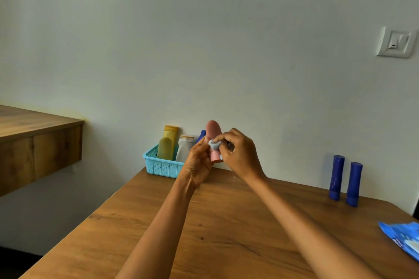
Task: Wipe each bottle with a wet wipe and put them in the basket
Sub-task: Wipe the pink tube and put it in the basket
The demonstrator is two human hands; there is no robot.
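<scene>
Pink bottle [213,133] held up at frame centre, above the far edge of the bench [204,229]. Long axis near vertical, rounded end up, pink cap down, slight lean to the left at top. Lower half partly hidden by fingers and the wipe.

Left hand [197,163] grip: fingers curled round the bottle's lower body from the left side, palm facing right, clamped on it. Right hand [238,154] grip: fingertips and thumb pinched together on a bunched pale wipe [214,144], pressing it against the bottle's middle, just above the cap. Both forearms run up from the bottom of the frame.

Basket [162,166], light blue, sits on the bench's far left corner against the wall, just left of and behind the left hand. Standing upright in it: yellow bottle [171,137] at back, olive bottle [165,148] in front of it, white bottle [184,148] to the right. A blue bottle top [201,135] shows behind the left hand's fingers; cannot tell if it stands in the basket.

Two blue bottles [337,176] [353,183] stand cap-down at right of the frame, side by side, well apart from the hands. Wipes pack [403,240], blue, lies flat at the lower right edge, cut off by the frame.
</scene>
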